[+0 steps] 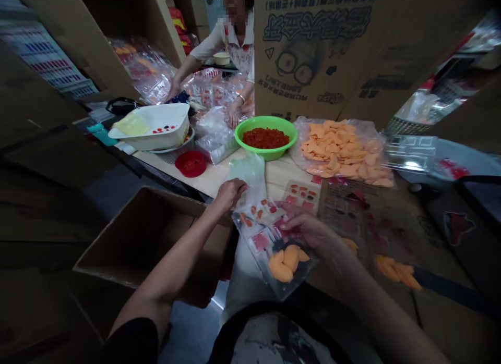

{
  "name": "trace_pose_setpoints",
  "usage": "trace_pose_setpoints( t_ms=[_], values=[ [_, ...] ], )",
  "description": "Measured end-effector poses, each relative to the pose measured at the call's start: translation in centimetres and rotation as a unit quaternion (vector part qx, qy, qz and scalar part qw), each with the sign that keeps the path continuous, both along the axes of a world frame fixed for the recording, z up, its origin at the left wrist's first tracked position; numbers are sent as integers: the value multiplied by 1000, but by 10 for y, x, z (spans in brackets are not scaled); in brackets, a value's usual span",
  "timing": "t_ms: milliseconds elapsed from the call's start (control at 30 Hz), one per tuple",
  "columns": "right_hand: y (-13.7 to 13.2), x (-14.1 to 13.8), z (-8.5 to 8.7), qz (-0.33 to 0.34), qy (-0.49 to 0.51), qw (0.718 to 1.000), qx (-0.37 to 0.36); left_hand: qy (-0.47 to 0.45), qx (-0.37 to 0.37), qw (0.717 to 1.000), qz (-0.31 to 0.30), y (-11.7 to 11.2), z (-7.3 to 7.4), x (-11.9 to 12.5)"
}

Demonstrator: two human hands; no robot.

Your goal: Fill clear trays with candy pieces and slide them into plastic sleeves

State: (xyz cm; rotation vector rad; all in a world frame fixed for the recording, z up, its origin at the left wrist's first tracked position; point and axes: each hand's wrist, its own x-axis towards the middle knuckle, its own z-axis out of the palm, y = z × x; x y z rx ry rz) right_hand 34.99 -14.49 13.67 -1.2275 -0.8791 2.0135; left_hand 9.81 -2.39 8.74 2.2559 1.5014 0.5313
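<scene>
My right hand (299, 223) grips the right side of a clear plastic tray (258, 254), which is tilted over my lap. Inside its compartments are small orange-red pieces, pink-red squares and several curved orange pieces (287, 262) at the near end. At the tray's far end my left hand (230, 193) is closed in a pinch on a thin clear plastic bag (248, 171). The bag lies partly on the table edge; whether the tray is inside it I cannot tell. Further filled trays (301, 194) lie flat on the table to the right, partly behind my right hand.
A green bowl (266, 153) of red pieces and a bag of orange pieces (340, 150) stand at the back. Left of them are a small red dish (190, 164), stacked clear trays (217, 145) and a white basin (156, 126). An open carton (148, 239) sits below left. A co-worker reaches in opposite.
</scene>
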Motion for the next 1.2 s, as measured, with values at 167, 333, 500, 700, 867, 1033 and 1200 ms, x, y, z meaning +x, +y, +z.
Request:
trace_pose_setpoints(
  t_ms=[167,333,500,700,867,1033,1200],
  values=[
    [18,-28,-13,88,47,995,-12,-138,-8,985,-103,-6,-1,-10],
    [32,-25,-22,61,40,997,-19,-123,-46,990,-50,-14,-5,-15],
    [30,-14,-23,48,12,998,-28,-158,-41,987,8,-13,-13,-12],
    [18,-9,-27,108,27,993,-30,-254,-99,960,57,-20,-7,-12],
    [15,-14,-27,129,21,991,-25,-254,-131,954,95,-21,-3,-12],
    [18,-20,-23,161,32,986,-9,-297,-100,947,76,-22,-7,-8],
    [26,-26,-18,162,59,985,-2,-302,4,953,-31,-28,3,-15]
  ],
)
